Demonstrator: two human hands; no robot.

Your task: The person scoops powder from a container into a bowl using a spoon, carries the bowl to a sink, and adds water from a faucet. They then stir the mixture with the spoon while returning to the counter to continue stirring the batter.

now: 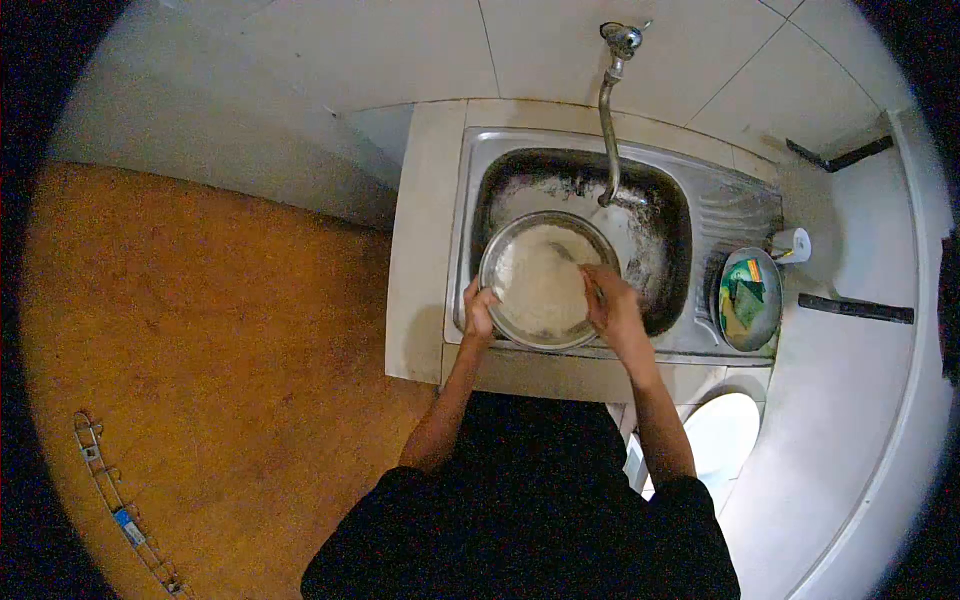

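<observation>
The steel bowl (pixel 548 280) sits at the sink's (pixel 672 240) front edge, filled with white rice in cloudy water. The left hand (pixel 479 313) grips the rim, fingers closed. The right hand (pixel 612 305), loosely open, works inside. Rinsing appears underway; draining remains undone.

The tap (pixel 608 120) hangs over the sink's (pixel 668 215) back; its right half lies open.

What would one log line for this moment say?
left hand grips bowl rim | right hand inside bowl, in whitish contents | bowl in sink under tap
</observation>
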